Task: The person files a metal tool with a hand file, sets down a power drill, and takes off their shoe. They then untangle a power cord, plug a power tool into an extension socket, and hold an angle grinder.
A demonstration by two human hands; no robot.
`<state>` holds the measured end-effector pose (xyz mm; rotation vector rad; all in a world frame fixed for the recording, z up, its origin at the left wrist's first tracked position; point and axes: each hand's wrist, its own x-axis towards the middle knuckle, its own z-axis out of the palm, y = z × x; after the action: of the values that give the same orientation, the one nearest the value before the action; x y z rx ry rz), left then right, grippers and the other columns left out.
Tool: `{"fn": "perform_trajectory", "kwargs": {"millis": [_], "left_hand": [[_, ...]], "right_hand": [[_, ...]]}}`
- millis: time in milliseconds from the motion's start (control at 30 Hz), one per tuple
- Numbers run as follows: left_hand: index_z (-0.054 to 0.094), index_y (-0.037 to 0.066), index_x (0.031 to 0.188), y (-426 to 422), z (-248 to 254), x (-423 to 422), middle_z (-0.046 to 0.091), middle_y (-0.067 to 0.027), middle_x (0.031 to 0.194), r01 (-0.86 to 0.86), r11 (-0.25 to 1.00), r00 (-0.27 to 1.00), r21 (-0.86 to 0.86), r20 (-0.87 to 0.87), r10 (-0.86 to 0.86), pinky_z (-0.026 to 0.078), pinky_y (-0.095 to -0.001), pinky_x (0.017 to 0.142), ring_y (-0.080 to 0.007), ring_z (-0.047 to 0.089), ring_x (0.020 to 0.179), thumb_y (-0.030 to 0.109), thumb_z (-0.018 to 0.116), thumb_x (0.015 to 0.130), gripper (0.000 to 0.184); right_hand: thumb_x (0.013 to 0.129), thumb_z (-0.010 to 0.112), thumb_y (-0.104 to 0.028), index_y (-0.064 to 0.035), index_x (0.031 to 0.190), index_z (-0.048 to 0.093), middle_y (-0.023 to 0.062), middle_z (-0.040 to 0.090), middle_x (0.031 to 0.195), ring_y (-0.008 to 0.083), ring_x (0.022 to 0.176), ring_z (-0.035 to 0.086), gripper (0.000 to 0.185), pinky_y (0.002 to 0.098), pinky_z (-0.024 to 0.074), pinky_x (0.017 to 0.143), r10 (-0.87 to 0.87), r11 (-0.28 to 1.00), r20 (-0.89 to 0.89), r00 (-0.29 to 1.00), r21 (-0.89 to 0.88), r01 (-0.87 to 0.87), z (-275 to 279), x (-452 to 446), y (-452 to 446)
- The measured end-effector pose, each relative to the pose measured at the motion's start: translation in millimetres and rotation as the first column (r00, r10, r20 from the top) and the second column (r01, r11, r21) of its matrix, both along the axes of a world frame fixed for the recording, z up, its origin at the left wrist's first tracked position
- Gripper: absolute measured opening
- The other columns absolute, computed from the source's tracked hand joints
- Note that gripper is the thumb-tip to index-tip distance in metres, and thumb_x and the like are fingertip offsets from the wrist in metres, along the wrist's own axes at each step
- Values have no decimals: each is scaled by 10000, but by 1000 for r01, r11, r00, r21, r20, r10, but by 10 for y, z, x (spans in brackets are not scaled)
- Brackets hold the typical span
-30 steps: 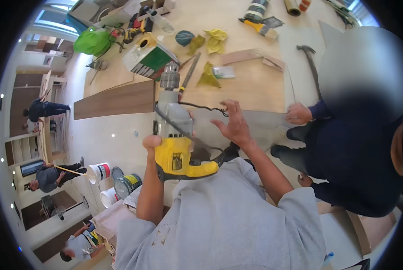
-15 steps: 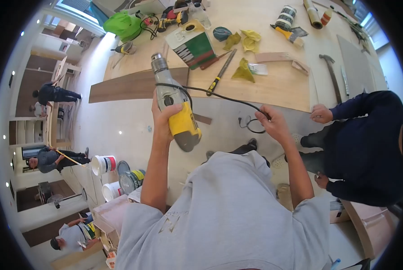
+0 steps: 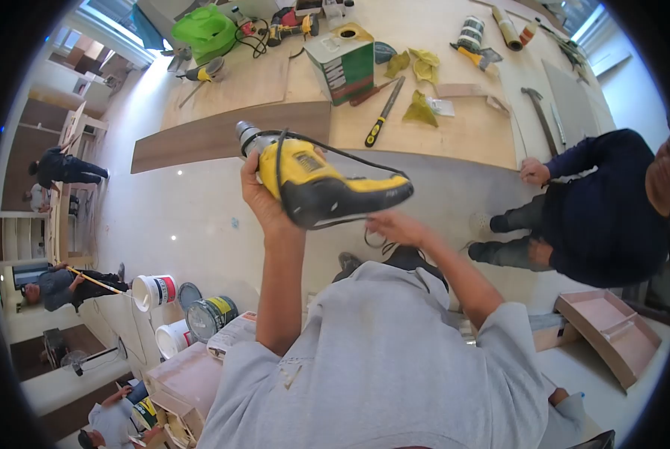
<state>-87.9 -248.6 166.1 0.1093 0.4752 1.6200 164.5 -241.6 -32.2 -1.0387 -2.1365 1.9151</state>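
Note:
A yellow and black corded power drill [image 3: 326, 182] is in my left hand [image 3: 264, 196], whose fingers wrap round it near the chuck. Its chuck points up and left, and the handle stretches to the right. The black power cord [image 3: 350, 155] loops around the drill's body and runs along its upper side. Just below the handle, my right hand [image 3: 396, 227] pinches the cord where it passes under the drill. A loose loop of cord hangs beneath these fingers.
Ahead is a wooden worktable [image 3: 469, 142] with a brown board [image 3: 222, 135], a green and white can [image 3: 344, 71], a file [image 3: 385, 112] and a hammer [image 3: 542, 120]. A person in dark clothes [image 3: 597, 209] stands at the right. Buckets [image 3: 154, 292] stand at left.
The drill has turned from nearly upright to crosswise, its handle now pointing right. The cord now passes around its body. My right hand has moved left, closer to the drill.

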Motion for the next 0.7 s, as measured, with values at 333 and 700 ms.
{"fn": "perform_trajectory", "kwargs": {"millis": [333,700], "left_hand": [[410,33,1437,-692,-327,-423,657,-126,1073,-1,974,638,-225,-751,-173,630,-363,756,-238,714,876,-57,785,731,804],[580,43,1182,-500,-140,89,693,-108,1081,-426,880,900,-210,-193,390,581,-444,965,-261,708,1013,187,760,884,377]], "right_hand": [[997,648,-283,-20,1004,693,2,516,638,114,548,549,267,276,473,510,-65,950,-106,992,-309,29,1495,308,542],[1078,483,-228,-60,1212,640,122,680,1019,210,880,647,266,357,511,876,374,919,-281,884,-14,-394,537,-589,-434]]}}
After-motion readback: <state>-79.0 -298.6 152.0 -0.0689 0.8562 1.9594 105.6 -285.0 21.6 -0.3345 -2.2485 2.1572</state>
